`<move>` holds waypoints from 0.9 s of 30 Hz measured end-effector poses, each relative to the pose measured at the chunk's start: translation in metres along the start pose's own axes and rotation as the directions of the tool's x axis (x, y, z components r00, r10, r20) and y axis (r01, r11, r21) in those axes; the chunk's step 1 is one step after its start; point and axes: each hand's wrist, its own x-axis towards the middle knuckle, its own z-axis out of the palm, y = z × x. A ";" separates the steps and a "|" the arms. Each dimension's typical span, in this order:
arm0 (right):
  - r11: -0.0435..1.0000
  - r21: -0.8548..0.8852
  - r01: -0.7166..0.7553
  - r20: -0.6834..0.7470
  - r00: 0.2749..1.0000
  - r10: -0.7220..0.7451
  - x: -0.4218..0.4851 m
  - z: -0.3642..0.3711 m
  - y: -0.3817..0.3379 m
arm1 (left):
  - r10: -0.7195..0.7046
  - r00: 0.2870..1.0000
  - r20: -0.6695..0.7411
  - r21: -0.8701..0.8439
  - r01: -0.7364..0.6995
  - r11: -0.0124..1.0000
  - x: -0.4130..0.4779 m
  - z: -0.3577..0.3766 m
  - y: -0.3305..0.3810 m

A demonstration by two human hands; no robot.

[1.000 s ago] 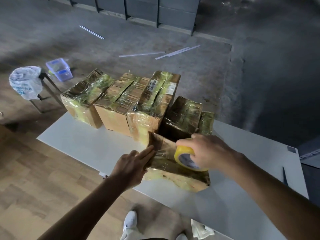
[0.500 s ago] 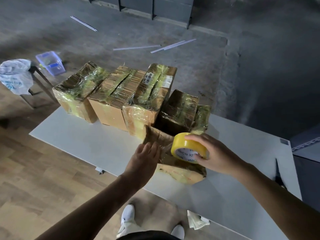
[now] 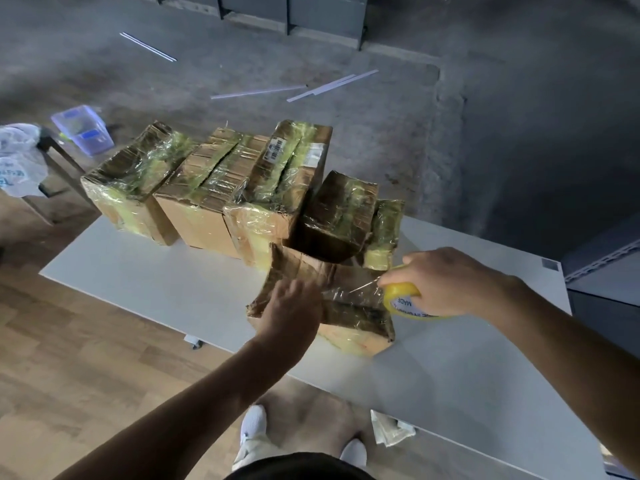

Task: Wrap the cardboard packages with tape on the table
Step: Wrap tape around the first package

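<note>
Left hand (image 3: 294, 311): flat, fingers pressing the crumpled brown cardboard package (image 3: 346, 306).
Right hand (image 3: 446, 282): grips the yellow tape roll (image 3: 403, 299), a clear strip stretched onto the package.

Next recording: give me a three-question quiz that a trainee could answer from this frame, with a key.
1. True or false: the right hand grips the yellow tape roll.
2. The left hand rests on: A the front package; B the yellow tape roll; C nothing.
3. Fill in: the strip of clear tape stretches from the roll to the front ____.
Key: 1 true; 2 A; 3 package.
</note>
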 end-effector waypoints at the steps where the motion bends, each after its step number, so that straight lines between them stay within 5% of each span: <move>1: 1.000 -0.012 0.002 -0.009 1.000 -0.002 0.000 0.000 0.000 | 0.030 1.000 0.005 -0.027 -0.029 0.999 0.002 0.000 0.007; 11: 0.991 0.129 -0.048 0.092 0.995 0.036 0.000 0.007 -0.005 | 0.016 0.999 0.038 -0.011 -0.016 1.000 0.001 -0.002 0.020; 16: 0.996 0.084 -0.007 -0.005 1.000 0.007 -0.002 0.010 -0.003 | 0.022 0.993 0.112 -0.001 -0.022 1.000 0.002 -0.009 0.022; 20: 0.875 0.480 0.058 -0.144 0.989 0.014 -0.020 0.029 0.017 | 0.039 0.995 0.091 -0.024 -0.037 0.999 0.006 -0.005 0.029; 23: 0.815 0.574 0.082 -0.219 0.974 0.056 -0.026 0.045 0.023 | 0.047 0.996 0.081 -0.068 -0.041 0.997 0.004 -0.001 0.030; 27: 0.900 0.431 0.057 -0.163 0.986 0.016 -0.024 0.042 0.022 | 0.043 0.994 0.097 -0.023 -0.041 0.999 0.008 0.001 0.032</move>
